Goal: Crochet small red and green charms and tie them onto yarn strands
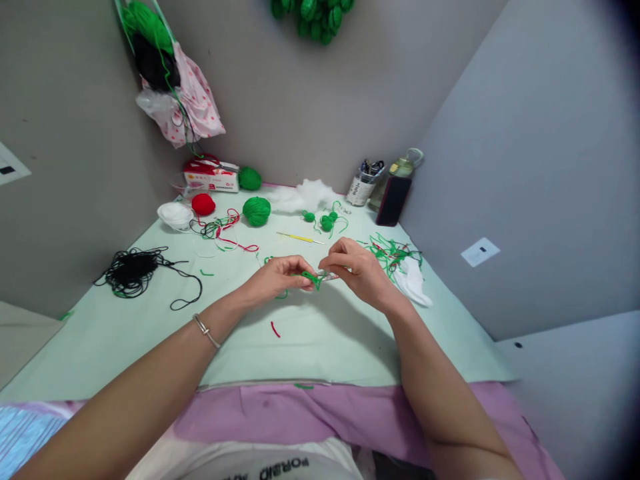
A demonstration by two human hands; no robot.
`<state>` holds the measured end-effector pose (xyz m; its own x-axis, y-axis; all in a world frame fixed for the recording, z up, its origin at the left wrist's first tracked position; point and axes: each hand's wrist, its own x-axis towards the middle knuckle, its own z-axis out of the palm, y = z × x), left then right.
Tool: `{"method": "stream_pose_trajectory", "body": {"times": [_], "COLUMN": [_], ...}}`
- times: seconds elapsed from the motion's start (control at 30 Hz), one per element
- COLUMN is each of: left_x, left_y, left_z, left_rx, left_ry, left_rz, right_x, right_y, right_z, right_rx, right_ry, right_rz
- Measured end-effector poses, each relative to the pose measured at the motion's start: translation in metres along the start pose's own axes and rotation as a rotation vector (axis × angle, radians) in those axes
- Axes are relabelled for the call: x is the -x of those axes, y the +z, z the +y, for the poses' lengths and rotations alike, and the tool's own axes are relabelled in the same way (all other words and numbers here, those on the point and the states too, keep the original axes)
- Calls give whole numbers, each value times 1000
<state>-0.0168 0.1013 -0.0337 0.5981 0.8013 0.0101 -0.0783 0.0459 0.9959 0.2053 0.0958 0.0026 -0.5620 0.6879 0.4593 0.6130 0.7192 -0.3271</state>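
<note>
Over the middle of the table, my left hand (285, 277) is closed on a small green crocheted piece (313, 279), pinched between thumb and fingers. Just to its right, my right hand (353, 267) is closed in a pinch. What its fingertips hold is too small to make out. A thin whitish and reddish thing (330, 275) shows below those fingertips. Loose green yarn (283, 294) lies by my left hand. Beyond both hands rests a yellow-handled crochet hook (301, 238). A short red yarn scrap (275, 329) lies nearer the front edge.
Black yarn (133, 270) lies tangled at left. Toward the back are white (175, 215), red (203, 204) and green (257, 211) yarn balls, and white stuffing (305, 197). At right are yarn scraps (393, 253), a phone (394, 201) and a pen cup (361, 188). Walls enclose the table.
</note>
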Motion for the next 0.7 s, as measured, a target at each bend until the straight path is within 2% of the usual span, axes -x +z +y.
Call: {"method": "stream_pose_trajectory", "body": {"times": [0.2, 0.47, 0.7], "left_x": [0, 1, -1], "left_y": [0, 0, -2], "left_z": [0, 1, -1], "left_rx": [-8, 8, 70], "left_ry": [-12, -6, 37], "left_rz": [9, -2, 4], "right_x": [0, -2, -2], "right_y": [-2, 1, 5], "right_z": [-1, -4, -1], "right_rx": [12, -85, -209], "right_ry": [-13, -17, 66], "right_rz": [-6, -36, 5]}}
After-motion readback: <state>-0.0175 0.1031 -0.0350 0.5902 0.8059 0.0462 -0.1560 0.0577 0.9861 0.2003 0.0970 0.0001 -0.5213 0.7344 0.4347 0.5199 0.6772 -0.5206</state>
